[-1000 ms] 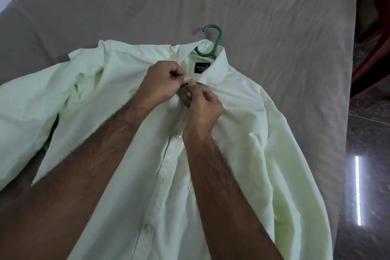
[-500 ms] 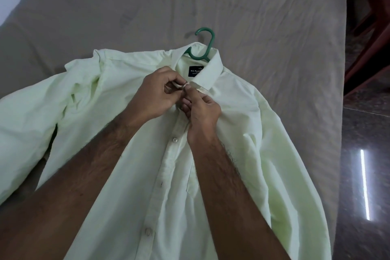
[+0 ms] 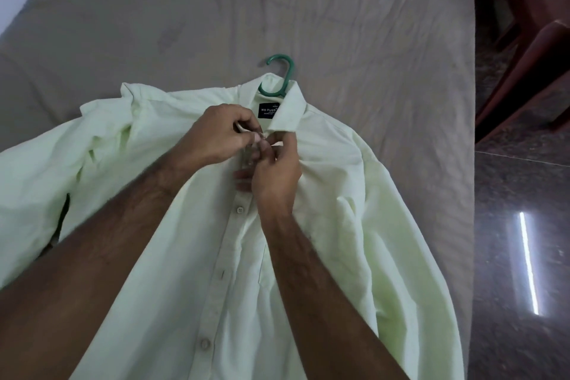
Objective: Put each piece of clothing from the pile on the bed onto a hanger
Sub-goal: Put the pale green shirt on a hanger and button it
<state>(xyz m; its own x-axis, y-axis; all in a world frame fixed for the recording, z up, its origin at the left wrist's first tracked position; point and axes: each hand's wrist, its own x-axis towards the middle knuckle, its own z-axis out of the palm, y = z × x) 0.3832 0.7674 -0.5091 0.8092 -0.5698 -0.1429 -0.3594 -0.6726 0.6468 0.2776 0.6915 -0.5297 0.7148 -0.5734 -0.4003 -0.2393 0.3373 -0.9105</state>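
I see the pale green shirt (image 3: 308, 225) lying front-up on the bed (image 3: 339, 9), green hanger (image 3: 282, 75) hook poking out past the collar. My left hand (image 3: 216, 136) and right hand (image 3: 274, 176) both pinch the shirt's front edges just below the collar, fingers curled tight on fabric. Tan sheet under it all, dark glossy floor (image 3: 521, 256) at right, reddish-brown chairs (image 3: 530, 49) beyond.
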